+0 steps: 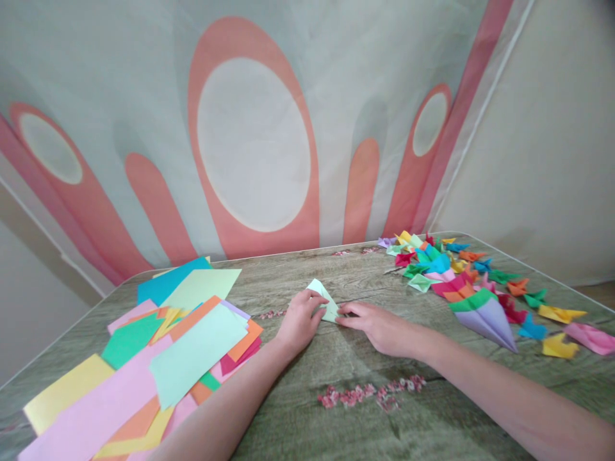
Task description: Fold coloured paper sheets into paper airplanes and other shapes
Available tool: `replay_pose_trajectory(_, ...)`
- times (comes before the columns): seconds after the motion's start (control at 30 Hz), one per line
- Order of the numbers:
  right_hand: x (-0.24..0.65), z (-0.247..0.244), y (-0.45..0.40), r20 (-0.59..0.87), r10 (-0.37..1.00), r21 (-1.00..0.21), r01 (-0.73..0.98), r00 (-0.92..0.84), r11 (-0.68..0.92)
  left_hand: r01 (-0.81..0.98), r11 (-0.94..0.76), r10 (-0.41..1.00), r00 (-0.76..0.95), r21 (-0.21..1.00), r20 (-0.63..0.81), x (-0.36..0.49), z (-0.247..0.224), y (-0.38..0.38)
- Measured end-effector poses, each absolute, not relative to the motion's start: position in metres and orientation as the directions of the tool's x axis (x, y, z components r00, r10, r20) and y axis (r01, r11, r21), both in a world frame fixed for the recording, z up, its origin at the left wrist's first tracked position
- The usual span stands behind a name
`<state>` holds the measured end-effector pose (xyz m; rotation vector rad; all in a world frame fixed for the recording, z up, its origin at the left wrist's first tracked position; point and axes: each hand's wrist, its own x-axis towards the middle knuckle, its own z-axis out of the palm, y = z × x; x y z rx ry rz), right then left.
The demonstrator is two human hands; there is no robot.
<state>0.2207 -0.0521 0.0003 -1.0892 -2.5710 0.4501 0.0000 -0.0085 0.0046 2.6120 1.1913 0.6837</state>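
A small pale green folded paper lies on the table in front of me, its pointed end away from me. My left hand is closed on its left side, fingers curled over the paper and thumb near its middle. At the paper's lower right corner, my right hand pinches the edge between thumb and fingers. Parts of the paper are hidden beneath the left fingers, so its exact folds cannot be made out.
Loose coloured paper sheets spread in an overlapping pile at the left. Several folded paper figures crowd the right side, with a larger purple and green folded piece nearest. The wood-patterned table bears pink flower prints. Behind hangs a printed cloth.
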Motion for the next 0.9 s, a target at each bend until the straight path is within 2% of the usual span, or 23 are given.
replay_pose_trajectory(0.13, 0.219, 0.001, -0.053, 0.173, 0.73, -0.39, 0.635, -0.661, 0.667, 0.724, -0.689, 0.708, 0.66, 0.039, 0.25, 0.002, 0.017, -0.039)
replay_pose_trajectory(0.23, 0.219, 0.002, -0.053, 0.18, 0.723, -0.389, 0.627, -0.667, 0.675, 0.779, -0.624, 0.766, 0.625, -0.06, 0.149, 0.009, 0.015, -0.064)
replay_pose_trajectory(0.4, 0.221, -0.002, -0.052, 0.193, 0.718, -0.42, 0.605, -0.669, 0.677, 0.815, -0.574, 0.816, 0.577, -0.078, 0.035, 0.014, 0.002, -0.075)
replay_pose_trajectory(0.9, 0.221, -0.004, -0.054, 0.17, 0.727, -0.423, 0.616, -0.666, 0.664, 0.804, -0.594, 0.805, 0.593, -0.036, -0.018, 0.011, 0.009, -0.071)
